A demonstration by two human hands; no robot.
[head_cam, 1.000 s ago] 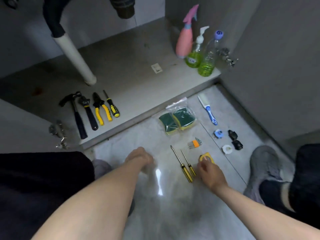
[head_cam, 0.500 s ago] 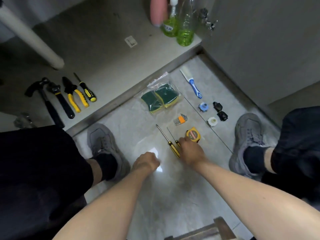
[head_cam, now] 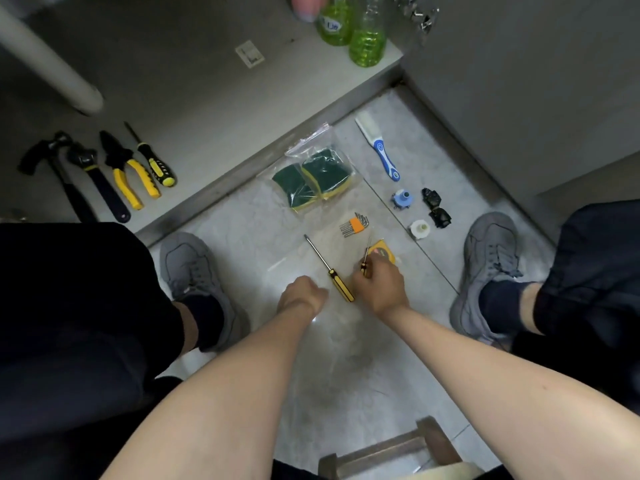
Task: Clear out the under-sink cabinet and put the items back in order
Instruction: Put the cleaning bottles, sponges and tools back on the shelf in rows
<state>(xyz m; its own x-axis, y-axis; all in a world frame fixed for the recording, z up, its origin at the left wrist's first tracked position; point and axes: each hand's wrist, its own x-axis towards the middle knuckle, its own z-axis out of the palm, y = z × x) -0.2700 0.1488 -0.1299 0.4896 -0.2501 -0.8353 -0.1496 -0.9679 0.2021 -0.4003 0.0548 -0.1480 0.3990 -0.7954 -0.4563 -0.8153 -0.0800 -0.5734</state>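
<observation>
Small screwdriver [head_cam: 365, 258] being pinched by the handle in the right hand [head_cam: 381, 289], shaft angling up over the yellow tape measure [head_cam: 382, 251] lying just beyond the knuckles on the floor tiles [head_cam: 242, 237]. Right grip curling closed around that handle, thumb and fingertips doing the holding. Larger yellow-handled screwdriver [head_cam: 329, 270] lying flat on the tiles between the two hands, tip pointing away toward the cabinet. Left hand [head_cam: 301, 294] hanging just left of it, fingers curling under loosely, holding nothing that can be seen.

Lying farther out on the tiles: a set of hex keys [head_cam: 354, 225] in an orange holder, a clear bag of green-and-yellow sponges [head_cam: 313, 180], a blue-handled brush [head_cam: 379, 147], a small blue fitting [head_cam: 401, 198], a white fitting [head_cam: 419, 228] and two black pieces [head_cam: 435, 207].

Sitting on the cabinet floor [head_cam: 194, 98]: hammer [head_cam: 57, 168], wrench [head_cam: 100, 183], yellow-handled pliers [head_cam: 130, 169] and a stubby black-and-yellow screwdriver [head_cam: 152, 157] lined up side by side at the left, two bottles of green liquid [head_cam: 349, 26] at the back right, white drain pipe [head_cam: 45, 64] coming down at the left.

Grey shoes [head_cam: 488, 268] planted on either side of the hands.
</observation>
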